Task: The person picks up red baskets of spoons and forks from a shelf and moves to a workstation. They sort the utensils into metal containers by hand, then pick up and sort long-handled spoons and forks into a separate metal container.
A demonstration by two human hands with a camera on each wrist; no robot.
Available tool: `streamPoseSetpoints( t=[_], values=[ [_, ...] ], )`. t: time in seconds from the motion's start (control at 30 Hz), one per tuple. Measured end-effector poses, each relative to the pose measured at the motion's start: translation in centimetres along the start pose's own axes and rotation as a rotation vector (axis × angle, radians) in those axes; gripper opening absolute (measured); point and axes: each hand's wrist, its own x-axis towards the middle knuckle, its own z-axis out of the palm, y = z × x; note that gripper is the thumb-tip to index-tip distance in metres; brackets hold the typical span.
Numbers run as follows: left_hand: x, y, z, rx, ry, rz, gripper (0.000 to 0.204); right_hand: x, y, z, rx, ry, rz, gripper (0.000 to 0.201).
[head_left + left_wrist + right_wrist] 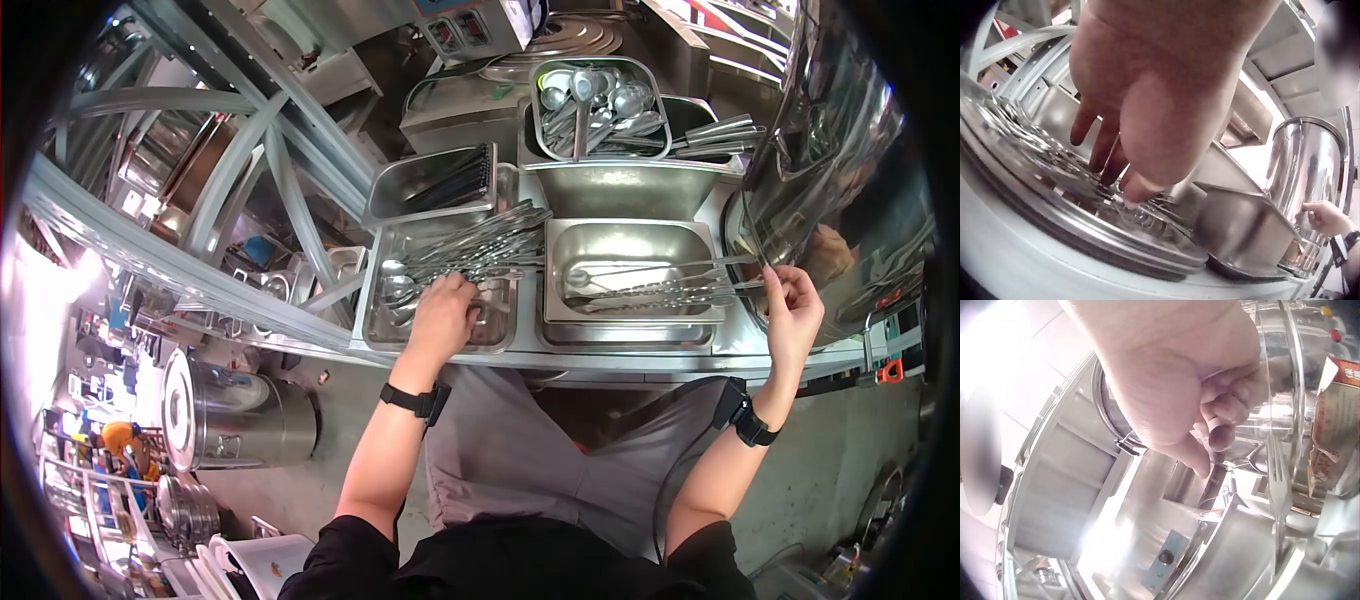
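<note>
My left hand point(444, 318) is over the left metal tray point(497, 335), its fingers pointing down and touching the piled cutlery point(470, 245). In the left wrist view the left hand's fingers are spread and relaxed above the pile. Several long utensils point(660, 292) lie across the right metal pan point(600, 235), their ends passing its right rim. My right hand point(795, 312) is beside those ends, thumb and fingers bent close together; whether they grip one is unclear. A fork point(1279, 487) stands out near the right hand in the right wrist view, its tines towards the hand.
A pan of dark utensils point(450, 190) is behind the left tray. Farther back, a container point(600, 155) holds spoons and other cutlery. At the right is a large shiny metal cylinder point(850, 190); at the left, a metal frame point(200, 300).
</note>
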Motion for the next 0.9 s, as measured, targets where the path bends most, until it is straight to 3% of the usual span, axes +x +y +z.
streamPoseSetpoints(
  t=[0.07,0.17,0.3,0.4,0.43,0.6,0.73,0.9],
  values=[
    [0.3,-0.1,0.1,0.048,-0.023,0.003,0.022,-0.2,-0.5,0.1,0.016,0.004,-0.01,0.015],
    [0.8,0.0,-0.8,0.036,0.083,0.065,0.014,-0.3,-0.8,0.1,0.04,0.016,-0.016,0.016],
    [0.6,0.7,-3.1,-0.008,0.275,0.056,0.01,-0.2,-0.4,0.1,0.062,0.009,-0.025,0.016],
    [0.7,1.2,-5.3,-0.095,0.54,0.087,0.006,-0.3,-0.6,0.2,0.069,0.014,-0.015,0.015],
    [0.6,1.2,-6.1,-0.093,0.536,0.092,0.006,-0.4,-0.6,0.3,0.07,0.018,-0.01,0.015],
    [0.1,1.7,-8.8,-0.841,0.801,-0.178,0.006,-0.6,-1.2,0.3,0.082,0.01,-0.022,0.013],
    [-0.2,4.6,-11.4,-0.987,0.837,-0.069,0.01,-0.7,-1.6,0.9,0.118,-0.016,-0.036,0.01],
    [0.0,8.9,-10.2,-1.039,0.772,0.044,0.013,-1.3,-2.5,1.8,0.142,-0.073,-0.049,0.01]
  ],
)
